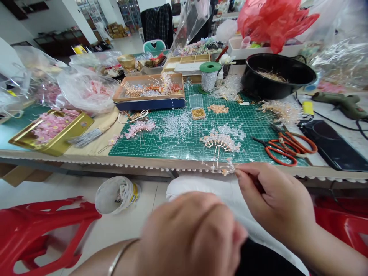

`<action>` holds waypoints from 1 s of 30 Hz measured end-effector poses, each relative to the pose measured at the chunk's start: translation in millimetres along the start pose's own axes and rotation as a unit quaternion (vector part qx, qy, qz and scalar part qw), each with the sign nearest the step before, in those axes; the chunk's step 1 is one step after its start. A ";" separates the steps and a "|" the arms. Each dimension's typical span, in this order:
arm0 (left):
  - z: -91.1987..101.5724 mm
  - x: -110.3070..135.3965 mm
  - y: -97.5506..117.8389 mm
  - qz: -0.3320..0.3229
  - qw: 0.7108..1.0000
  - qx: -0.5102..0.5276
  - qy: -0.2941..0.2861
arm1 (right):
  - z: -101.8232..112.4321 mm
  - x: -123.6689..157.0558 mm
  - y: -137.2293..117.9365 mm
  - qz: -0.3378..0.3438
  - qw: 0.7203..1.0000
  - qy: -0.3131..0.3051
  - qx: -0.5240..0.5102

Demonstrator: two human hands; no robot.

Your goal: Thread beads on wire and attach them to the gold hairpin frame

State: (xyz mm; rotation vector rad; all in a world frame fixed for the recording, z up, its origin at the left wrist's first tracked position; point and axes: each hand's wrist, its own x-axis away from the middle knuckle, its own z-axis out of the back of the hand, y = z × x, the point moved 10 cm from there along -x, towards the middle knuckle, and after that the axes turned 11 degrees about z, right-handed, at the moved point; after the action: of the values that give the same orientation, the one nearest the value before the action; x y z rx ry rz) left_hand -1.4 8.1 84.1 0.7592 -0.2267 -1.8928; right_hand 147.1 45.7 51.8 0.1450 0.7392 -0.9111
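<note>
My right hand (277, 195) pinches a small beaded wire sprig (228, 168) between thumb and forefinger at the table's front edge. Close to the camera, my left hand (192, 234) is closed and a little blurred; whatever its fingers grip is hidden behind its back. Just beyond the sprig, a comb-shaped hair ornament (218, 143) with peach and clear beads lies on the green cutting mat (184, 147). Loose clear beads (176, 124) are spread on the mat, near a pink flowered hair ornament (140, 128) and a small box of gold beads (198, 113).
Orange-handled scissors (280, 153) and a dark phone (336, 143) lie to the right, below a glue gun (342, 103). A black basin (277, 74), a wire spool (209, 76) and an ornament box (149, 101) stand behind. At left are a gold tin (54, 140) and red stool (48, 226).
</note>
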 end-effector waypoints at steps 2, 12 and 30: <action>-24.7 -6.1 7.7 0.018 0.999 -0.004 -0.043 | -0.3 -1.7 -6.2 0.017 1.000 0.007 0.002; -61.2 -12.0 7.6 -0.026 0.992 -0.010 -0.124 | 7.2 5.9 -12.3 0.070 0.997 0.017 0.028; -63.8 -73.9 -1.6 -0.075 0.938 0.141 -0.307 | 9.1 27.1 -47.3 0.259 0.957 -0.091 -0.094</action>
State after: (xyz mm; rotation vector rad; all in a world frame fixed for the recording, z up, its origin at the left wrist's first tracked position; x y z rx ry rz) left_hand 54.9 85.0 63.1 0.3491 -0.8655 -2.2303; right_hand 126.4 -5.6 50.1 0.0787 0.5727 -0.3462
